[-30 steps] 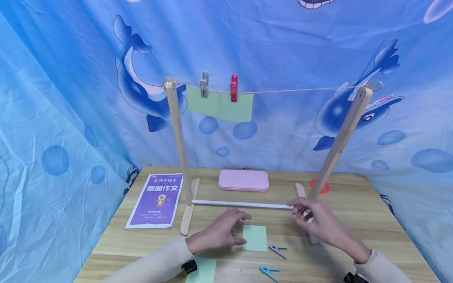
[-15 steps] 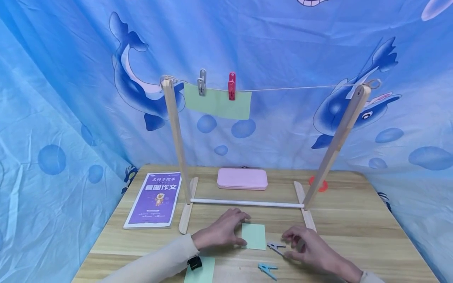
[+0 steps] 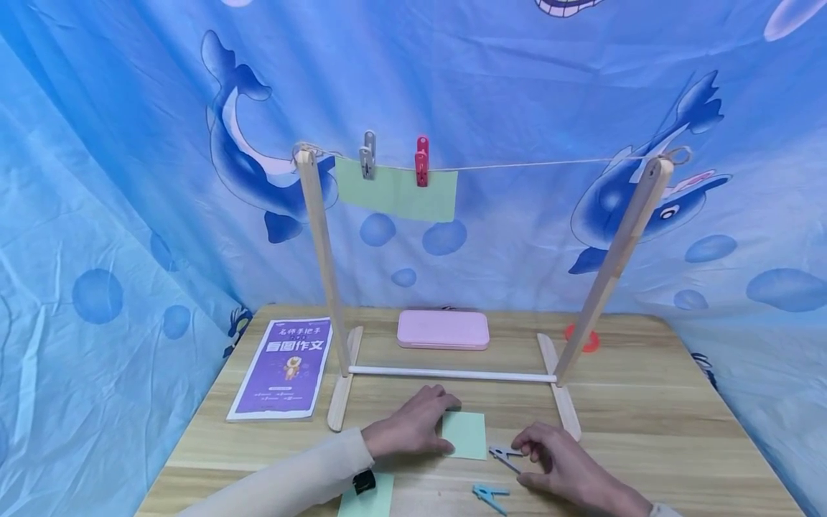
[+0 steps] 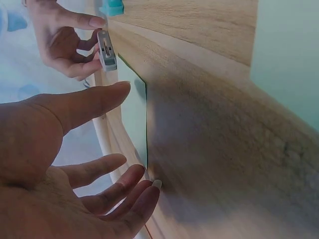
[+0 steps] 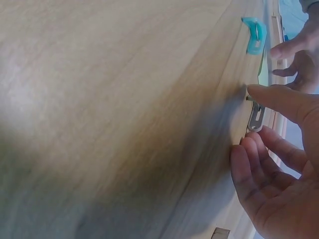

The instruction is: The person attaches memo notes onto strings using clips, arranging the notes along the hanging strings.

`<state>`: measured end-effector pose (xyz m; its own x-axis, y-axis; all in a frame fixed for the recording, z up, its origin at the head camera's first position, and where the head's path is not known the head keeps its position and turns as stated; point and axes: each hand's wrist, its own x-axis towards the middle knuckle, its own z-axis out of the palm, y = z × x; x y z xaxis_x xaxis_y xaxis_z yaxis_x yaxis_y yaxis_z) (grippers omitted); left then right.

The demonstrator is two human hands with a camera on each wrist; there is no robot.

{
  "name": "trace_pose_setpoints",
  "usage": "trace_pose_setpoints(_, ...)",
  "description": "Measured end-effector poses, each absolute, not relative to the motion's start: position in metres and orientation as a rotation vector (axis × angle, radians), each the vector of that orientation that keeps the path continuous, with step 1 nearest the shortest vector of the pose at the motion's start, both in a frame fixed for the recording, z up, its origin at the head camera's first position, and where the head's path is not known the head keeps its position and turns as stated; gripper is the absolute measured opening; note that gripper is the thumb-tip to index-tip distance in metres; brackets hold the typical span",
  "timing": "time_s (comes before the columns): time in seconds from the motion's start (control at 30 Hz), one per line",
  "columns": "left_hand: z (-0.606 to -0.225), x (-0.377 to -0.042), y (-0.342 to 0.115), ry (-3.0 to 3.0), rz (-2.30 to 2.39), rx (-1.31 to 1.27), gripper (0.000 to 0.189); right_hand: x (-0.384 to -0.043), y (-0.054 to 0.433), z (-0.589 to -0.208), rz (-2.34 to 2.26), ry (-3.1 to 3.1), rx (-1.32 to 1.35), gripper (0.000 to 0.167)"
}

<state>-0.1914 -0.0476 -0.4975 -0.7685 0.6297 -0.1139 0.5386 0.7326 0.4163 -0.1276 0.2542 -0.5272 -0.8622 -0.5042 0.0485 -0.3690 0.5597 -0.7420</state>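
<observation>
My left hand is spread at the left edge of a small green paper on the table, thumb and fingers apart in the left wrist view. Just right of the paper lies a grey clothespin. Thumb and fingertips of my right hand stand on either side of the clothespin's splayed handles, right at it. A teal clothespin lies nearer me. Another green paper is partly under the left wrist. Above, a green sheet hangs from a string by a grey clothespin and a red clothespin.
Two wooden posts hold the string, joined low down by a white rod. A purple book lies at left. A pink case sits at the back, and a red ring behind the right post.
My right hand has come down from beside the right post to the grey clothespin. My left hand has shifted slightly right, closer over the green paper's edge.
</observation>
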Motion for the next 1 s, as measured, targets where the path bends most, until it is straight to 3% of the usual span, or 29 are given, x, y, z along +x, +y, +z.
trace_pose_setpoints(1.0, -0.5029, -0.1985, -0.0381, 2.727, 0.614, 0.874, 0.054, -0.1307, 0.2524, -0.5293, -1.168, 2.663, -0.751, 0.028)
